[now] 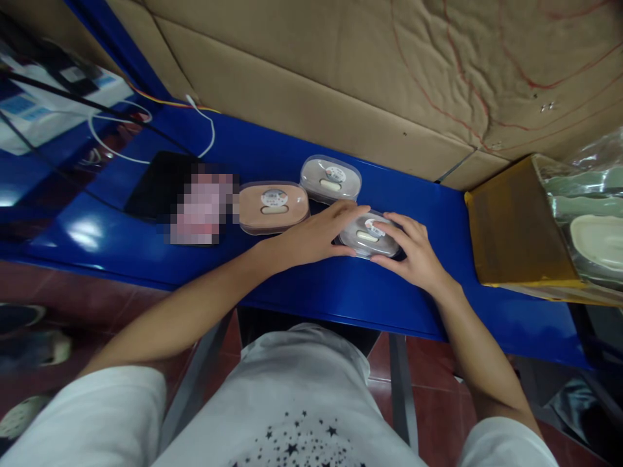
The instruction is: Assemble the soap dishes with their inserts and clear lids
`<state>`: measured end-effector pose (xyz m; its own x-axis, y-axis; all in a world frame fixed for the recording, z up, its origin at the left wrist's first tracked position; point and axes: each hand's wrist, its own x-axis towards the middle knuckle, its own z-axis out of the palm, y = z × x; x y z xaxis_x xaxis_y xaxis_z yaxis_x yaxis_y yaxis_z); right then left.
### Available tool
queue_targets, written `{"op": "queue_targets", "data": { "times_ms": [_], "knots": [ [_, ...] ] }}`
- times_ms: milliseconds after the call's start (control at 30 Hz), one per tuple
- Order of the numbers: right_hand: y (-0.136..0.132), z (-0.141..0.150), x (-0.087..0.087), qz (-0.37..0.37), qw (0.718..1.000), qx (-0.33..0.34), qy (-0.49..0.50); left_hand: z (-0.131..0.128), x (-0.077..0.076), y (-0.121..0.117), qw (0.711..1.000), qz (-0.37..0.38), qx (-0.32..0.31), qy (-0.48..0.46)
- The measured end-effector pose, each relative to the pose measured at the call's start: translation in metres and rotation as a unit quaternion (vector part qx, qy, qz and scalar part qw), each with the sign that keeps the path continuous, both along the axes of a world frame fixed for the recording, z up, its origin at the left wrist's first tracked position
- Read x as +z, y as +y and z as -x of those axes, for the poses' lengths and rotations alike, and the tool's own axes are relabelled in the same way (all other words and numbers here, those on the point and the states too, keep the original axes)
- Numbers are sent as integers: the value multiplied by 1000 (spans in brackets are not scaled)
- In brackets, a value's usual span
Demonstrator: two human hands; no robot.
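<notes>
A grey oval plastic box (pixel 368 237) with a clear lid, a round label and a pale oblong piece on top lies on the blue table. My left hand (pixel 324 232) curves round its left side, fingers at the far edge and thumb near the front. From the right, my right hand (pixel 411 251) grips it, with a finger over the label and the thumb along the near edge. Just behind stands another grey lidded box (pixel 335 185). A similar peach-coloured box (pixel 275 224) is left of my left hand.
A dark tablet-like object (pixel 158 188) with a blurred-out patch lies at the left, near a white cable (pixel 213 130). An open cardboard box (pixel 520 227) with pale green, plastic-wrapped items stands at the right. Cardboard (pixel 302 84) lines the back of the blue table (pixel 331 292).
</notes>
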<state>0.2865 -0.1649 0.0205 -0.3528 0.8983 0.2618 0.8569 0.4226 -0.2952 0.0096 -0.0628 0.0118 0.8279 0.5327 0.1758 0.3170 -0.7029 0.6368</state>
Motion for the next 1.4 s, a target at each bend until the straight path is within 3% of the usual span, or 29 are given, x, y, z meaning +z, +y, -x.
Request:
{"op": "queue_targets", "data": {
  "times_ms": [167, 600, 800, 1100, 1400],
  "knots": [
    [-1, 1, 0, -33, 999, 18, -24, 1, 1, 3, 1000, -7, -5, 16],
    [-2, 4, -1, -32, 996, 9, -81, 8, 3, 6, 997, -26, -22, 71],
    [-2, 8, -4, -67, 994, 42, -79, 6, 8, 4, 995, -4, -13, 97],
    [-4, 12, -4, -70, 992, 38, -102, 7, 2, 7, 998, -10, -24, 55],
    [-4, 7, -4, -61, 992, 45, -103, 6, 7, 4, 999, 9, -36, 39]
  ]
}}
